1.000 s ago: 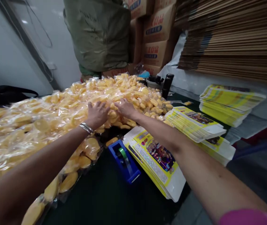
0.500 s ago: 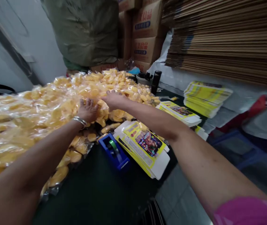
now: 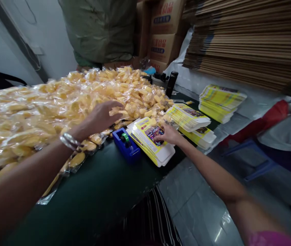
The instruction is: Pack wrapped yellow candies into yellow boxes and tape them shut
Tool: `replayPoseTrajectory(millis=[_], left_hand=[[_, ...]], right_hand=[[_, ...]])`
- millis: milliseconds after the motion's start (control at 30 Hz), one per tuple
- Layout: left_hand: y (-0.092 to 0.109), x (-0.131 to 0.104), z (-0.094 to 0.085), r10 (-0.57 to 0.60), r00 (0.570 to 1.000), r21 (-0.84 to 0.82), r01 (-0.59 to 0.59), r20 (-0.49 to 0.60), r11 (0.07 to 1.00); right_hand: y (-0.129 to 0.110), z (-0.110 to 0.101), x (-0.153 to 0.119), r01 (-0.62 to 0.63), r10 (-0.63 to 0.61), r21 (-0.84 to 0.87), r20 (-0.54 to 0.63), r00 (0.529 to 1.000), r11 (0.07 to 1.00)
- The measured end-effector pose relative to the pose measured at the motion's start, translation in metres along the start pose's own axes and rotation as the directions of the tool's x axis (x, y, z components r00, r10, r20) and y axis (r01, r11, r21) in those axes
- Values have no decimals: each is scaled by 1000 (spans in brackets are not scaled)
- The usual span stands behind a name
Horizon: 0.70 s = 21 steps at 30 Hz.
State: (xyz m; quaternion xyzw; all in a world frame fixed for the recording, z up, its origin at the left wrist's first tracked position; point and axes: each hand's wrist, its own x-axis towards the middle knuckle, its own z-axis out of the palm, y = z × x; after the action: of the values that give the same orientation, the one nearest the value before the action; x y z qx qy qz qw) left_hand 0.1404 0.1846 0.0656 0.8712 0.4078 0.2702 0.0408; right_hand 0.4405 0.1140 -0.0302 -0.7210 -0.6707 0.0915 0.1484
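A large pile of yellow, rounded pieces in clear plastic wrappers covers the left and back of the dark green table. My left hand, with a silver bangle at its wrist, hovers by the pile's near edge; thumb and fingers are apart with nothing between them. My right hand rests on a stack of flattened yellow and white printed cartons, its fingers apart over the top one. A blue tape dispenser with a green roll stands just left of that stack.
More carton stacks lie at the right, one nearer and one farther. A black cylinder stands by a small tub. Behind are brown boxes, a big green sack and flattened cardboard. A blue stool stands right.
Both hands have left the wrapped yellow pieces. My right hand came back and right onto the near carton stack; my left hand lifted off the pile. The view has shifted slightly.
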Motion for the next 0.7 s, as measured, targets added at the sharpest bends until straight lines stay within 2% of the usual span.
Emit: replayPoseTrajectory(millis=[67,133,233,300,400,500,600,700], left_hand=[[13,-27,4,48,999,-23,-48,8,999],[17,-51,7,56,998,-63,-56,1,996],[16,-76,9,-15,999,-188,7,-38,982],[18,-85,9,-72,996,-262,55,-55,963],[24,-87,9,-161,987,-434,150,13,889],[31,-81,12,-292,953,-611,279,82,741],[37,-71,21,-356,930,-660,322,88,678],[41,-64,31,-365,928,-676,314,71,667]], right_hand=[[2,-5,11,-37,39,60,-42,998,998],[7,-16,19,-58,66,111,-70,995,992],[15,-34,25,-63,72,178,-44,996,982],[19,-45,28,-73,78,202,-14,997,977],[21,-60,32,-88,89,207,3,996,974],[18,-75,36,-91,101,180,-44,994,979],[9,-96,37,-95,117,125,-183,976,988],[-4,-124,28,-71,93,72,-375,922,995]])
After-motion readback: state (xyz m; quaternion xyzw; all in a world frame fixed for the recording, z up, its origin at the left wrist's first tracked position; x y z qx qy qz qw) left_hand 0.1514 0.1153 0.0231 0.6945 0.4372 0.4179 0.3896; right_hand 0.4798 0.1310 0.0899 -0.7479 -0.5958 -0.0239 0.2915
